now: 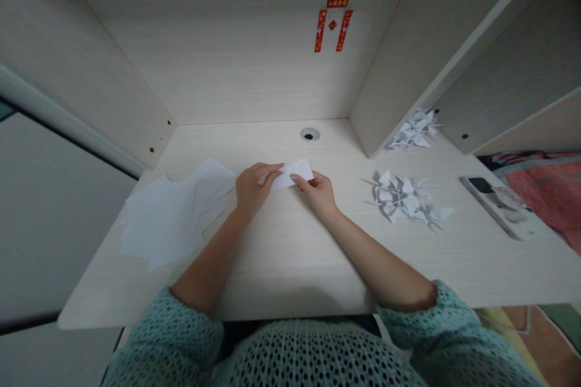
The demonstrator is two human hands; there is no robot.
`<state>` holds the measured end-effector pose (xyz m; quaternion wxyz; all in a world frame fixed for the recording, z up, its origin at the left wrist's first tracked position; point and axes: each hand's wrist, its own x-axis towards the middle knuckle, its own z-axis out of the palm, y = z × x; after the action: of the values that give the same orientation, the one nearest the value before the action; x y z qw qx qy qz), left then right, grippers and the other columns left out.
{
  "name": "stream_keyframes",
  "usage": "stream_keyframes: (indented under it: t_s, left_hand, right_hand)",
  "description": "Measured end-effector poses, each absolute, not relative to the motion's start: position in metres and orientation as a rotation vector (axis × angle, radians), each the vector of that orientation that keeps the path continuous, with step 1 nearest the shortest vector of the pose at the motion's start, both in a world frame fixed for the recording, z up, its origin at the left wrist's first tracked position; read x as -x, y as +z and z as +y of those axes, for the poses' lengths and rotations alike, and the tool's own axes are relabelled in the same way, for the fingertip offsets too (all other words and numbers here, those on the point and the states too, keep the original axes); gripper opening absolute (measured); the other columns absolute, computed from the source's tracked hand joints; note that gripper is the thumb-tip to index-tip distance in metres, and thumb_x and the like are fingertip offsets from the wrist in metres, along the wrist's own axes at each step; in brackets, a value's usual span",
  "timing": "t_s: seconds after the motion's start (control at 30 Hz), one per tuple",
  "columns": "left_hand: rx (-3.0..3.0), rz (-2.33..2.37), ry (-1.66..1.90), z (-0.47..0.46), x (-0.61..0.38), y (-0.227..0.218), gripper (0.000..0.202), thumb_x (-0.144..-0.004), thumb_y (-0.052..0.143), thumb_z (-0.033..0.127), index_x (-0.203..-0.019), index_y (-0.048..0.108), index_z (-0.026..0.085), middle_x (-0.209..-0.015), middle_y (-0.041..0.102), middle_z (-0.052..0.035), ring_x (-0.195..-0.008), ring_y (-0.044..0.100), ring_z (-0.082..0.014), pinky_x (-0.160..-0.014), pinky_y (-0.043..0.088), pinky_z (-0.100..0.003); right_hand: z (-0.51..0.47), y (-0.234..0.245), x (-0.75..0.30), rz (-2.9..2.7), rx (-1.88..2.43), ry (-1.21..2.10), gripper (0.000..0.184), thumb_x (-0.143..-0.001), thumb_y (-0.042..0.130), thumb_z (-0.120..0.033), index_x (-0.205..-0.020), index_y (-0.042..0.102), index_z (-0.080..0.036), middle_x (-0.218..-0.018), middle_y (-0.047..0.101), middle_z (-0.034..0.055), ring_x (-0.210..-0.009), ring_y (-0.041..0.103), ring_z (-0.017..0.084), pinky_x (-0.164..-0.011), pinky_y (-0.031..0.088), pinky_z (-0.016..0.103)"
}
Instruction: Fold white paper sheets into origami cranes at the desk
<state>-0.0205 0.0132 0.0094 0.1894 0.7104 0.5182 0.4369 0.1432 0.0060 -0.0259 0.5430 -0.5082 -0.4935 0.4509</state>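
Note:
A folded strip of white paper [290, 174] sits between my two hands, just above the desk. My left hand [256, 188] pinches its left end, and my right hand [318, 195] holds its right end with the fingertips. Part of the strip is hidden by my fingers. Left of my left hand, a loose pile of white paper sheets [167, 217] lies on the pale wood-grain desk [290, 266], its edge close to my left wrist. Right of my right hand lies a heap of white origami cranes [402, 198].
A smaller heap of paper cranes [414, 130] sits by the right shelf panel. A phone on a white flat object [492, 205] lies near the right desk edge. The back panel has a cable grommet [310, 134] and red paper decorations [333, 24]. Pink fabric [544, 193] lies beyond the desk.

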Motion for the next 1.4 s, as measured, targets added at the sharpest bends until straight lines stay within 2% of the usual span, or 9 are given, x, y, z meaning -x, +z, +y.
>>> stream_keyframes:
  t_s: [0.27, 0.4, 0.6, 0.8, 0.97, 1.07, 1.2, 1.33, 1.4]
  left_hand:
    - [-1.559, 1.345, 1.187, 0.017, 0.018, 0.002, 0.025, -0.076, 0.066, 0.042, -0.086, 0.075, 0.022, -0.089, 0.075, -0.0040, -0.081, 0.068, -0.0191, -0.074, 0.051, -0.029]
    - [-1.354, 1.335, 1.239, 0.021, 0.016, -0.005, 0.031, -0.073, 0.067, 0.045, -0.088, 0.073, 0.020, -0.086, 0.075, -0.0043, -0.078, 0.067, -0.0190, -0.068, 0.051, -0.029]
    - [-1.415, 1.307, 1.188, 0.019, 0.015, -0.003, 0.028, -0.073, 0.067, 0.043, -0.088, 0.073, 0.019, -0.086, 0.074, -0.0047, -0.077, 0.067, -0.0177, -0.069, 0.050, -0.027]
    - [-1.478, 1.293, 1.167, 0.018, 0.017, -0.003, 0.029, -0.077, 0.064, 0.045, -0.087, 0.071, 0.019, -0.082, 0.074, -0.0040, -0.073, 0.067, -0.0169, -0.063, 0.048, -0.024]
    - [-1.475, 1.305, 1.157, 0.017, 0.015, -0.002, 0.032, -0.076, 0.064, 0.047, -0.086, 0.071, 0.018, -0.080, 0.074, -0.0044, -0.072, 0.067, -0.0177, -0.062, 0.048, -0.025]
    - [-1.422, 1.315, 1.166, 0.016, 0.014, -0.003, 0.032, -0.074, 0.066, 0.047, -0.085, 0.072, 0.018, -0.082, 0.075, -0.0046, -0.074, 0.067, -0.0183, -0.065, 0.048, -0.026]
    - [-1.347, 1.298, 1.114, 0.016, 0.013, -0.003, 0.030, -0.071, 0.070, 0.046, -0.083, 0.074, 0.018, -0.084, 0.075, -0.0051, -0.072, 0.067, -0.0174, -0.066, 0.048, -0.026]
    - [-1.253, 1.332, 1.182, 0.017, 0.012, -0.003, 0.029, -0.067, 0.073, 0.045, -0.078, 0.074, 0.018, -0.076, 0.074, -0.0034, -0.065, 0.064, -0.0153, -0.061, 0.046, -0.025]
    - [-1.189, 1.347, 1.262, 0.017, 0.010, -0.003, 0.028, -0.066, 0.074, 0.043, -0.076, 0.074, 0.017, -0.072, 0.072, -0.0019, -0.062, 0.062, -0.0137, -0.059, 0.045, -0.024]
  right_hand:
    - [0.007, -0.025, -0.141, -1.090, 1.142, 1.083, 0.036, -0.069, 0.069, -0.051, -0.074, 0.066, -0.015, -0.063, 0.060, -0.0001, -0.056, 0.046, 0.011, -0.054, 0.036, 0.025]
    - [0.007, -0.028, -0.141, -1.167, 1.160, 1.111, 0.037, -0.069, 0.069, -0.052, -0.062, 0.061, -0.016, -0.056, 0.054, -0.0018, -0.052, 0.043, 0.010, -0.051, 0.033, 0.024]
    - [0.007, -0.035, -0.143, -1.230, 1.288, 1.073, 0.042, -0.066, 0.070, -0.055, -0.057, 0.060, -0.015, -0.052, 0.054, -0.0017, -0.048, 0.040, 0.009, -0.049, 0.030, 0.024]
    - [0.007, -0.035, -0.145, -1.291, 1.277, 1.064, 0.039, -0.069, 0.069, -0.054, -0.060, 0.064, -0.016, -0.054, 0.057, -0.0009, -0.049, 0.042, 0.010, -0.050, 0.030, 0.024]
    - [0.002, -0.029, -0.145, -1.327, 1.263, 0.996, 0.039, -0.073, 0.066, -0.053, -0.059, 0.060, -0.017, -0.055, 0.055, -0.0020, -0.051, 0.042, 0.010, -0.052, 0.032, 0.024]
    - [0.002, -0.028, -0.143, -1.268, 1.239, 0.959, 0.037, -0.076, 0.063, -0.052, -0.063, 0.059, -0.018, -0.057, 0.054, -0.0029, -0.052, 0.043, 0.010, -0.052, 0.033, 0.024]
    - [0.005, -0.030, -0.143, -1.149, 1.233, 0.950, 0.032, -0.075, 0.064, -0.049, -0.078, 0.064, -0.018, -0.066, 0.062, -0.0002, -0.058, 0.051, 0.012, -0.056, 0.039, 0.024]
    - [0.007, -0.030, -0.146, -1.121, 1.265, 0.828, 0.036, -0.070, 0.070, -0.046, -0.092, 0.063, -0.018, -0.080, 0.066, 0.0018, -0.057, 0.051, 0.010, -0.057, 0.041, 0.025]
    - [0.005, -0.027, -0.146, -1.195, 1.264, 0.720, 0.034, -0.070, 0.071, -0.043, -0.093, 0.064, -0.019, -0.089, 0.066, 0.0028, -0.057, 0.051, 0.010, -0.057, 0.042, 0.026]
